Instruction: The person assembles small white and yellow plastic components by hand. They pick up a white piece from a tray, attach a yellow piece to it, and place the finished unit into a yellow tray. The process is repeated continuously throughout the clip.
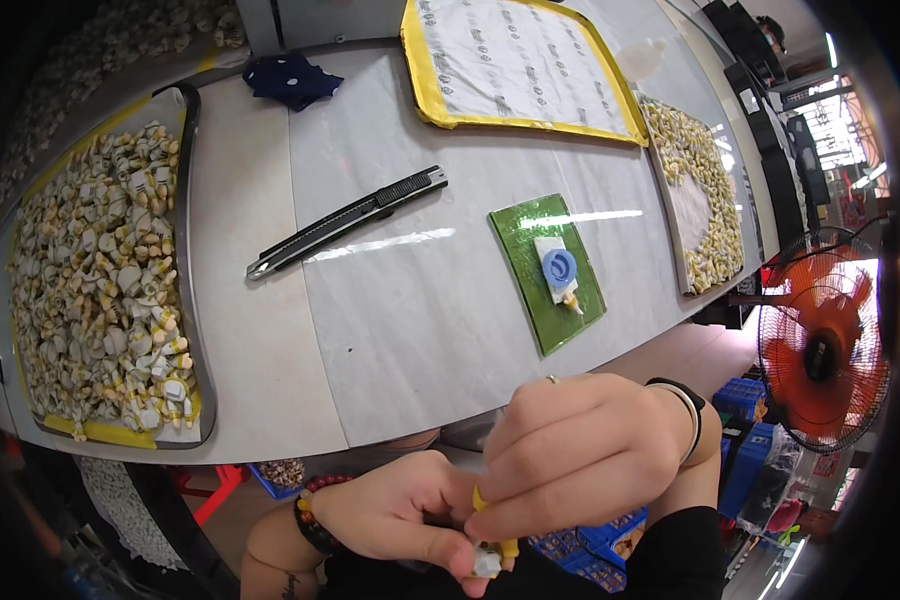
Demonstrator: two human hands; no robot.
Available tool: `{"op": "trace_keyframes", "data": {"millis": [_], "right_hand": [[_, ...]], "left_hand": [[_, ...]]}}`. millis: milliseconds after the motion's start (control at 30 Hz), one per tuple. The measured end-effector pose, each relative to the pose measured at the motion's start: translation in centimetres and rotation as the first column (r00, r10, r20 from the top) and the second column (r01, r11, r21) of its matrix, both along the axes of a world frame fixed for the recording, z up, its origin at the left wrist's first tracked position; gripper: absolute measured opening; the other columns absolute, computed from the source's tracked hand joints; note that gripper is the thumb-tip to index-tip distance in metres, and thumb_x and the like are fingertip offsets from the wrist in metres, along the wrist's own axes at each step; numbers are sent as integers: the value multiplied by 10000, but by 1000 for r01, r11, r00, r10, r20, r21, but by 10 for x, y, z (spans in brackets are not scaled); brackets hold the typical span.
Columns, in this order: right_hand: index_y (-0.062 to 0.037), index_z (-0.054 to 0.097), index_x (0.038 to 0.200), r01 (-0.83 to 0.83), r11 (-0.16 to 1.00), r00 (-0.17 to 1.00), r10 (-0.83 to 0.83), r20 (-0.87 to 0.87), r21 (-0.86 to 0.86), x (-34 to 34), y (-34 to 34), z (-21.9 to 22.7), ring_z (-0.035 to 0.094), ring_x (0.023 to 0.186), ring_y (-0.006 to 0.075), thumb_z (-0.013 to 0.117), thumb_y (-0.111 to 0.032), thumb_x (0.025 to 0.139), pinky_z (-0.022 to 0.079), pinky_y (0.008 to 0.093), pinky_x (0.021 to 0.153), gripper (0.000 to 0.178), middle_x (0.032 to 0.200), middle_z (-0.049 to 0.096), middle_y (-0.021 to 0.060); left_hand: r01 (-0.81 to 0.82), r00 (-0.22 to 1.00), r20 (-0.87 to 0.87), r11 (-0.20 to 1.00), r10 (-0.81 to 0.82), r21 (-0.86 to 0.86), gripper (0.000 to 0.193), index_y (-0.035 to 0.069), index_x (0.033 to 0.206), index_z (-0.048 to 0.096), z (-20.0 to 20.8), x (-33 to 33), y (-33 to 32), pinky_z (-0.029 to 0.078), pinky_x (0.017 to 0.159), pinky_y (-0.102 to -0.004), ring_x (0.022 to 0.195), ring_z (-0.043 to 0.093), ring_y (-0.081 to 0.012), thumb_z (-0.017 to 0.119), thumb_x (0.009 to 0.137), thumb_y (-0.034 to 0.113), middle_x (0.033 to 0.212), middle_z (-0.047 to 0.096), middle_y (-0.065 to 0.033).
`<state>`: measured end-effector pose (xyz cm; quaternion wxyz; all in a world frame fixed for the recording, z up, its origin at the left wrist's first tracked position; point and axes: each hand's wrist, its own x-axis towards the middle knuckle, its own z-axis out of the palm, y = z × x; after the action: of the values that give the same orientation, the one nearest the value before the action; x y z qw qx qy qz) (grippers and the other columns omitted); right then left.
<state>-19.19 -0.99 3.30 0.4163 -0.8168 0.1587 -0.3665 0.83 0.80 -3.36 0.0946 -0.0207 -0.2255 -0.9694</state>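
Observation:
Close to my body, below the front edge of the table, both hands are brought together. My left hand [395, 510] is closed, thumb and fingers pinching a small white and yellow piece [487, 563]. Over it my right hand [582, 450] has its fingers bent in a pinch, touching the left fingers. A bit of yellow shows by the right fingertips, but what they grip is mostly hidden. On the table beyond lies a green glossy plate [560, 325], bearing a blue round part [560, 267] on a white block. A black utility knife [348, 224] rests left of it.
At the left stands a dark-rimmed tray [196, 300] heaped with small white and yellow pieces. Another tray [686, 270] of yellowish pieces is at the right. A yellow-edged tray [425, 95] with a printed white sheet and a navy cloth [292, 82] lie farther back. An orange fan [820, 345] stands right.

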Motion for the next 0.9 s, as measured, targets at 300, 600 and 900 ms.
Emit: {"op": "trace_keyframes", "data": {"millis": [300,600,900], "right_hand": [[0,654,832,177,897,946,-268,-181,-405,-8,10,15,576,733,196,656,-48,677,446,267,602,162,853,602,76],[-99,714,873,231,845,892,-382,-243,-482,-12,27,22,560,759,121,669,-19,688,434,228,608,206,852,611,-11],[-47,707,843,152,889,911,-296,-289,-433,-11,29,29,567,723,128,650,-16,708,452,226,619,150,814,635,21]], "left_hand": [[-189,970,184,970,160,156,267,-49,1057,574,13,11,-4,512,808,-262,881,646,-139,650,865,120,969,649,-95],[-453,810,237,830,536,-326,312,-34,1024,632,24,8,3,508,760,-245,821,642,-121,757,753,55,914,677,-83],[-400,762,187,678,620,-617,328,-97,899,647,27,11,-1,508,686,-289,746,650,-209,821,642,10,838,674,-172]]}}
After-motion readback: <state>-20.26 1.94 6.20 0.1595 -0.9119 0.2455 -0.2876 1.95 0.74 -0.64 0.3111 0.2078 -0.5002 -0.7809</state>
